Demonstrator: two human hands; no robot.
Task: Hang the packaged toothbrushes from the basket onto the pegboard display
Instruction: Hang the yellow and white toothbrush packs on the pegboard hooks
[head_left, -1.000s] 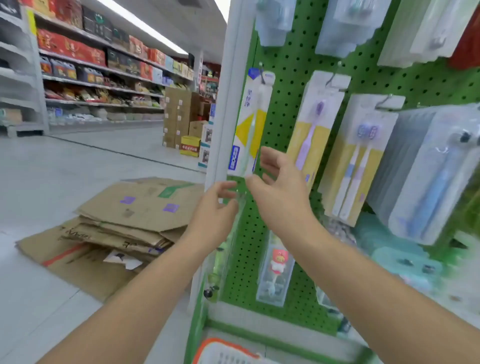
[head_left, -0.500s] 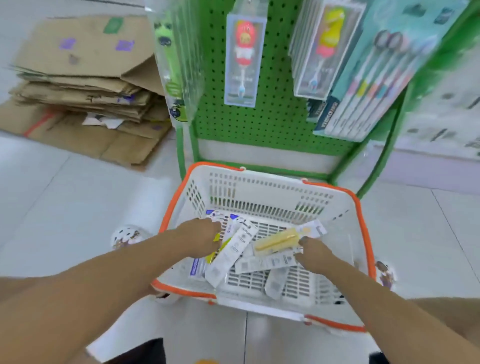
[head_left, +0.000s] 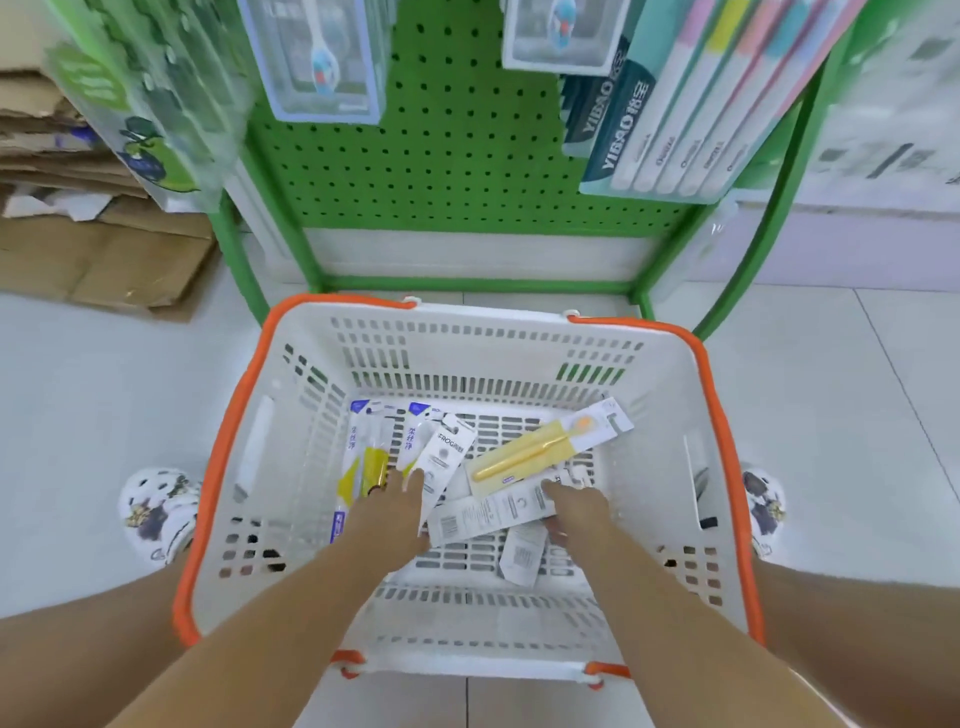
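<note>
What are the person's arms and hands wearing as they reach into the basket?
Nothing shows on either: the left hand and right hand are bare, without gloves, and both forearms are bare with no sleeves, watch or bands in view. No rings can be made out, though the fingers are partly hidden.

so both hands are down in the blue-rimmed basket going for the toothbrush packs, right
Not quite: the basket has an orange rim, not blue, as the head view shows. The rest holds: the left hand and right hand are both down inside it among the toothbrush packs.
</note>
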